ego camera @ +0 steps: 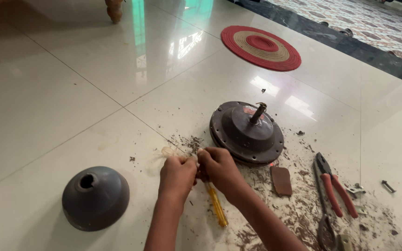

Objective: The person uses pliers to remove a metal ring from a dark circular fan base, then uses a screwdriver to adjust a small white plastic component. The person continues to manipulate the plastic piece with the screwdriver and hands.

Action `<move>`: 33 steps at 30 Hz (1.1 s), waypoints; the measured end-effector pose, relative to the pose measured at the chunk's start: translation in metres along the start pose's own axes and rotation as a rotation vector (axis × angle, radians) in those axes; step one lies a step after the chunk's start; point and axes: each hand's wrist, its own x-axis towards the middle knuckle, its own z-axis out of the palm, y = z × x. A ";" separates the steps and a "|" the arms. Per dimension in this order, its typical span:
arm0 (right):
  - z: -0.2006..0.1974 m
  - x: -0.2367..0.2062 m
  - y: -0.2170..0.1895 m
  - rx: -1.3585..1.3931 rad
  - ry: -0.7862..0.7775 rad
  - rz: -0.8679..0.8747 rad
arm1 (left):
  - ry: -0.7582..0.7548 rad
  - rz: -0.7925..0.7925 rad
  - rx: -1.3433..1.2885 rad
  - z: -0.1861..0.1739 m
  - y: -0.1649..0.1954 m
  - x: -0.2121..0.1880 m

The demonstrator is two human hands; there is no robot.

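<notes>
My left hand (177,175) and my right hand (219,168) are held close together low over the tiled floor. Both pinch a small pale, clear piece (169,152) that sticks out to the left of my left hand; what it is I cannot tell. A yellow-handled screwdriver (217,207) lies on the floor under my right wrist. Just beyond my right hand sits a round dark brown fan motor housing (246,131) with a short shaft (258,113) standing up from its middle.
A dark grey dome-shaped cover (95,197) rests at the left. Red-handled pliers (333,186), a flat brown piece (281,180), small metal parts (388,186) and scattered dirt lie at the right. A round red and tan mat (261,47) lies farther back.
</notes>
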 end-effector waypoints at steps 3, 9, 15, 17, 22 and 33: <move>0.002 0.024 -0.006 -0.278 0.107 -0.116 | 0.013 -0.161 0.352 -0.003 0.005 0.000; 0.012 0.070 -0.007 -0.475 0.198 -0.442 | -0.117 -0.288 0.599 -0.004 0.017 -0.013; 0.022 0.082 0.001 -0.464 0.222 -0.310 | -0.156 -0.299 0.611 -0.008 0.028 -0.022; 0.025 0.083 0.000 -0.394 0.207 -0.256 | -0.177 -0.304 0.664 -0.007 0.030 -0.023; 0.036 0.089 -0.006 -0.393 0.078 -0.305 | -0.245 -0.400 0.722 -0.002 0.033 -0.023; 0.040 0.063 -0.031 -0.418 0.045 -0.275 | -0.243 -0.353 0.808 -0.002 0.031 -0.022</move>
